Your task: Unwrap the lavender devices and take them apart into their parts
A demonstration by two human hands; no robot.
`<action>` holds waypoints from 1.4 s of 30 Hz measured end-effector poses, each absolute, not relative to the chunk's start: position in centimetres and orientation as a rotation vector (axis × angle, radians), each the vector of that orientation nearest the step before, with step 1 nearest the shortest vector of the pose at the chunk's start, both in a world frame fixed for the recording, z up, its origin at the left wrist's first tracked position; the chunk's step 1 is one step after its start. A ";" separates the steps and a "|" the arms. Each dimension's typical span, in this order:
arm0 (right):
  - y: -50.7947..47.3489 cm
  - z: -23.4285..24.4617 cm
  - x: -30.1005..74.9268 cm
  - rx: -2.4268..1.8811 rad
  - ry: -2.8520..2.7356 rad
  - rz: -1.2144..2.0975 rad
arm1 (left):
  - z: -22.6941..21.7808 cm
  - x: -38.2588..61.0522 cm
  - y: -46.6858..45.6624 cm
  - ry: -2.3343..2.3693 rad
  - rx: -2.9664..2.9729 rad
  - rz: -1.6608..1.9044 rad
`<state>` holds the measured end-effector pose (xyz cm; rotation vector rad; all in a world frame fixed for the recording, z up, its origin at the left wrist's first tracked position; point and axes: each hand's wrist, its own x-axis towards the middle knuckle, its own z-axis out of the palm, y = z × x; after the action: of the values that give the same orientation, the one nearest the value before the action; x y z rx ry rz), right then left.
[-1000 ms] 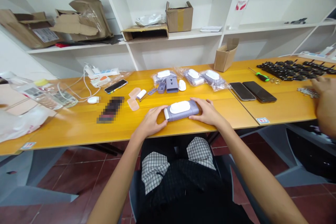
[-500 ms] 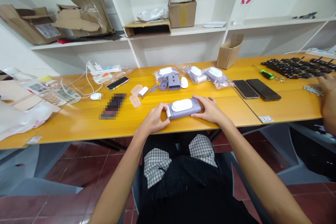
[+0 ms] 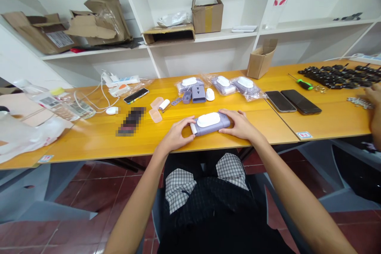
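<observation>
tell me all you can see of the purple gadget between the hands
The purple gadget is long and rounded, seemingly plastic. A white oval piece sits on top, a white strip-like part at its left end. It appears to lie flat near the front edge of the table. The left hand and right hand hold opposite ends.

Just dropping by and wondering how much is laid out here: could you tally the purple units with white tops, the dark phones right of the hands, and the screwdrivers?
Purple unit between left hand and right hand: 1
Bagged purple units: 3
Dark phones: 2
Screwdriver: 1
Total: 7
</observation>
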<state>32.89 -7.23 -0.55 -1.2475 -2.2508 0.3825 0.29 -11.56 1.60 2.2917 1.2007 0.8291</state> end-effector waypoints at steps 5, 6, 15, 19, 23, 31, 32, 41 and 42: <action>-7.1 -0.7 32.9 -1.250 -2.243 0.386 | 1.1 0.2 -11.4 1.195 2.167 0.876; -7.1 -0.7 32.8 -1.253 -2.238 0.380 | 1.0 0.2 -11.3 1.215 2.156 0.900; -7.5 -0.4 32.5 -1.262 -2.253 0.337 | 0.5 0.3 -10.8 1.278 2.084 1.018; -7.6 -0.4 32.4 -1.264 -2.253 0.321 | 0.7 0.2 -10.9 1.343 2.144 0.903; -7.6 -0.3 32.3 -1.264 -2.259 0.308 | 0.9 0.2 -10.9 1.341 2.219 0.876; -7.8 -0.1 32.2 -1.257 -2.285 0.289 | 0.8 0.3 -10.7 1.297 2.238 0.961; -7.8 -0.1 32.3 -1.258 -2.287 0.287 | 0.9 0.3 -10.7 1.293 2.242 0.965; -7.7 -0.4 32.5 -1.243 -2.292 0.287 | 0.6 0.2 -10.7 1.259 2.260 1.016; -7.7 -0.5 32.5 -1.244 -2.293 0.289 | 0.6 0.2 -10.7 1.246 2.265 1.012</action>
<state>32.48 -7.69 -0.50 -1.2442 -2.2932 0.2893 0.22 -10.72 0.64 2.2654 1.2460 1.0118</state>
